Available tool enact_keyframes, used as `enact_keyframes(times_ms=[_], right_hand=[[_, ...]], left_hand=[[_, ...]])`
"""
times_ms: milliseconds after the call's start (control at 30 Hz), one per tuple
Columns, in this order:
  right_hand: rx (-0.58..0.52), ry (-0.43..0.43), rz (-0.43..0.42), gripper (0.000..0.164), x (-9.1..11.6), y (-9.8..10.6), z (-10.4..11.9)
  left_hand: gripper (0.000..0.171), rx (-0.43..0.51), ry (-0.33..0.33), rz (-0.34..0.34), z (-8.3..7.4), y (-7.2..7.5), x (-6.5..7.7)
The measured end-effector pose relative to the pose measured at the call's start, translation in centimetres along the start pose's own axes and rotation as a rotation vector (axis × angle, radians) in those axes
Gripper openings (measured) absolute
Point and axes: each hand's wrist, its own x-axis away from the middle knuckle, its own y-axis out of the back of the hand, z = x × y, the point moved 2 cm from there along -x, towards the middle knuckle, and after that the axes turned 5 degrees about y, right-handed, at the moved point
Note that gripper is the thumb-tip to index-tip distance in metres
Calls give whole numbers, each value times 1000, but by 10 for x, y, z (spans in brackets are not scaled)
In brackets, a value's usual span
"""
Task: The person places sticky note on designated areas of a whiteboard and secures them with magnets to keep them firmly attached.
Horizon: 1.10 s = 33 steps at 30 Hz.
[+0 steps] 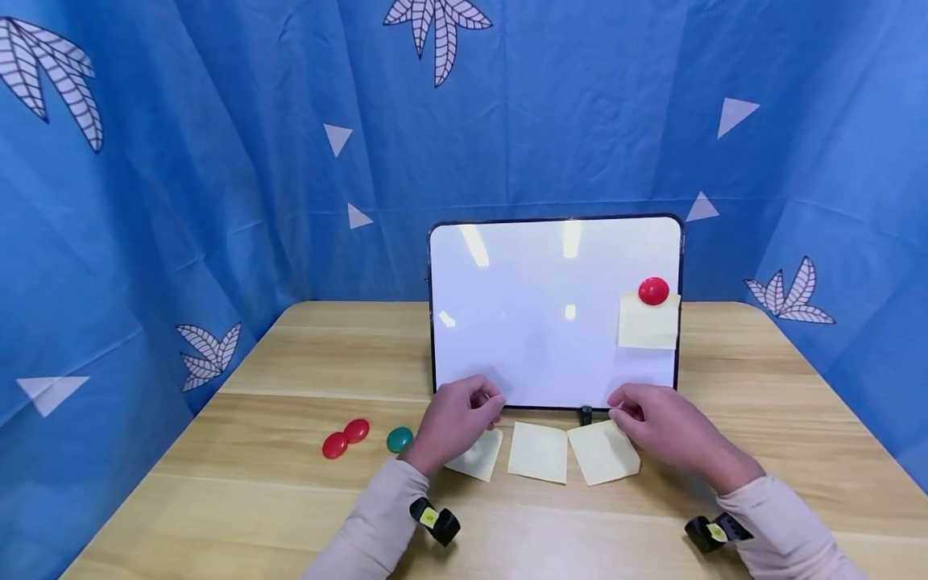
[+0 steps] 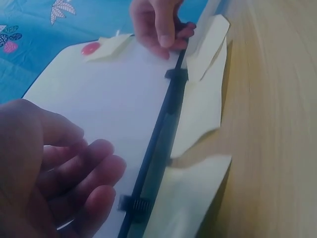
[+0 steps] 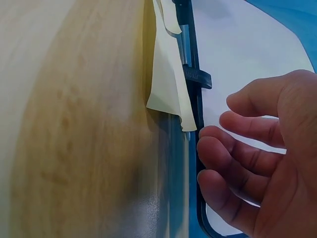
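Left hand [image 1: 458, 417], right hand [image 1: 661, 420] loosely curved, half spread, near whiteboard [image 1: 536, 322]; contact unclear.

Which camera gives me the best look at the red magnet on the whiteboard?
The head view: it shows the red magnet clearly and uncovered, at the top of a sticky note. The left wrist view shows it blurred and slanted; the right wrist view misses it.

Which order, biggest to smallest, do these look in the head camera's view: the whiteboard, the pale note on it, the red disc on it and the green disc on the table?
1. Whiteboard
2. Pale note
3. Red disc and green disc: too alike to rank
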Motion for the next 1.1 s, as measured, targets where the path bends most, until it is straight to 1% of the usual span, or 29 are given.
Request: enact_keyframes(times_ms=[233, 433, 533, 667, 767, 867, 1000, 1100], right_hand=[[41, 5, 6, 6, 1, 1, 1], [74, -46, 9, 5, 2, 1, -2], [76, -67, 19, 6, 2, 0, -3], [97, -79, 19, 6, 2, 0, -4], [115, -90, 24, 4, 3, 0, -4], [123, -97, 36, 5, 3, -1, -4], [134, -95, 39, 6, 3, -1, -3], [138, -89, 36, 5, 4, -1, -1]], left_hand=[[18, 5, 26, 13, 7, 10, 6], [16, 17, 25, -15, 14, 19, 8], [14, 28, 42, -18, 17, 24, 10], [13, 13, 51, -17, 20, 31, 11], [13, -5, 44, -13, 24, 36, 12], [11, -26, 48, -2, 28, 41, 15], [9, -40, 77, 1, 33, 48, 19], [7, -38, 104, -11, 37, 53, 22]])
